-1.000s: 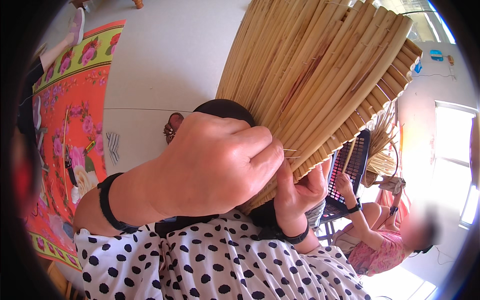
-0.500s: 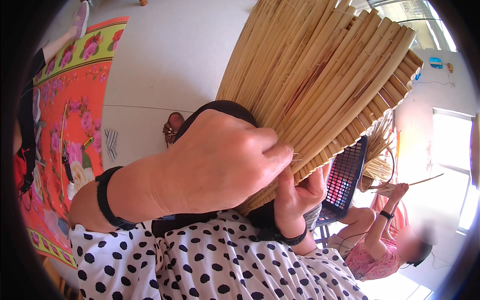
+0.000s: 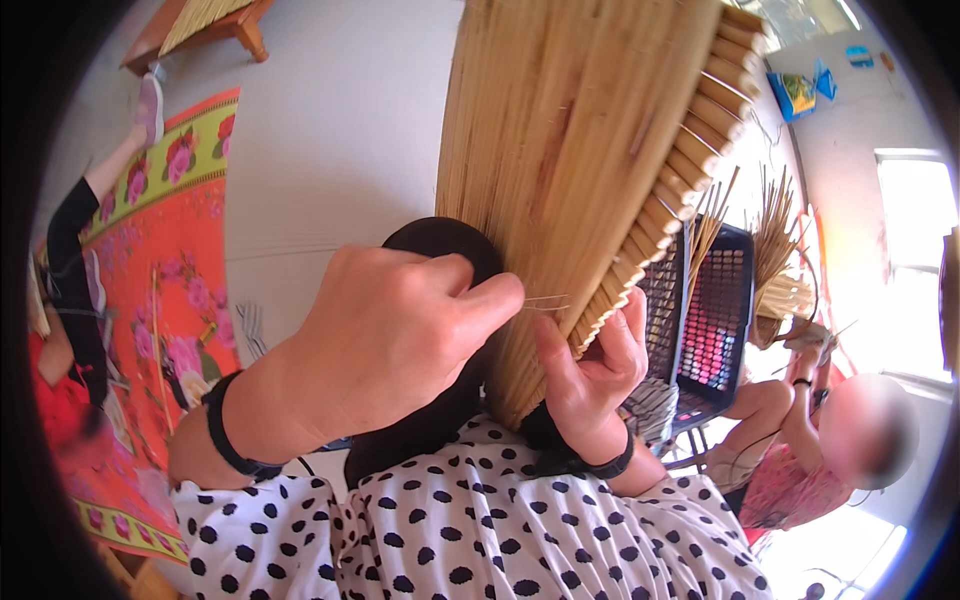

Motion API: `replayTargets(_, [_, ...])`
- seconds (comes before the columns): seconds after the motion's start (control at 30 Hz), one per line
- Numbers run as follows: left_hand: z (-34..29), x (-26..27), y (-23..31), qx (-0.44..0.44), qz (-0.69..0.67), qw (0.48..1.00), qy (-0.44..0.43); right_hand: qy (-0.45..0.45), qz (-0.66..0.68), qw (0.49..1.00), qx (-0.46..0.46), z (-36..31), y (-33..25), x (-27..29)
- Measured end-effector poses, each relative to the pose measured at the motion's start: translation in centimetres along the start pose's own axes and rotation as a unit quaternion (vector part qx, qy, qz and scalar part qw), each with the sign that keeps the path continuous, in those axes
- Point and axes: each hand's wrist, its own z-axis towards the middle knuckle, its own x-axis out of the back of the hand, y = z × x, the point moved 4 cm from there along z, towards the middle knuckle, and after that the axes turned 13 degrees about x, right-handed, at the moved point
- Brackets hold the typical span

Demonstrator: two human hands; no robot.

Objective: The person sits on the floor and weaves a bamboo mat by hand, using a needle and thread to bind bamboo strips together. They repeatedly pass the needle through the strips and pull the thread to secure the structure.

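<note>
A large panel of straw-coloured reed stalks (image 3: 590, 120) stands tilted up in front of me, its cut stalk ends (image 3: 655, 215) lined along the right edge. My left hand (image 3: 390, 315) is closed in a pinch just left of the lower panel. Two fine strands of thread (image 3: 547, 299) run from its fingertips to the panel's face near the edge. My right hand (image 3: 595, 385) grips that edge lower down, thumb on the face and fingers around the stalk ends. Dark cloth (image 3: 410, 425) lies beneath my left hand, over my lap.
Right of the panel is a dark plastic basket (image 3: 735, 310), with loose stalks (image 3: 775, 250) behind it. A seated person (image 3: 790, 480) works at the right. A red floral mat (image 3: 190, 270) covers the floor at left, with another person (image 3: 75, 280) beside it. A wooden stool (image 3: 240, 35) stands beyond.
My left hand has pulled left, away from the panel edge, and the thread between it and the panel is longer. The panel stands more upright. My right hand keeps its grip.
</note>
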Motion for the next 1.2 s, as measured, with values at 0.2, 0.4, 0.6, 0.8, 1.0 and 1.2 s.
replayTargets(0.2, [0.1, 0.4, 0.1, 0.024, -0.077, 0.996, 0.026, 0.029, 0.047, 0.998, 0.004, 0.9, -0.6, -0.6])
replayTargets(0.4, [0.4, 1.3, 0.7, 0.034, -0.077, 0.996, -0.028, 0.078, 0.118, 0.990, -0.012, 0.4, 0.1, -0.9])
replayTargets(0.6, [0.0, 1.2, 0.3, 0.052, -0.059, 0.996, -0.038, 0.085, 0.205, 0.974, -0.041, 0.0, 0.5, -1.1])
replayTargets(0.8, [-1.3, 0.8, 0.1, 0.091, -0.060, 0.994, -0.009, 0.091, 0.239, 0.966, -0.033, -0.1, 0.5, -1.3])
replayTargets(1.0, [-1.9, 0.5, 0.0, 0.101, -0.068, 0.992, 0.024, 0.094, 0.252, 0.963, -0.029, -0.1, 0.6, -1.5])
replayTargets(1.2, [-2.2, -0.2, -1.0, 0.119, -0.076, 0.989, 0.043, 0.085, 0.246, 0.965, -0.025, -0.1, 0.7, -1.4])
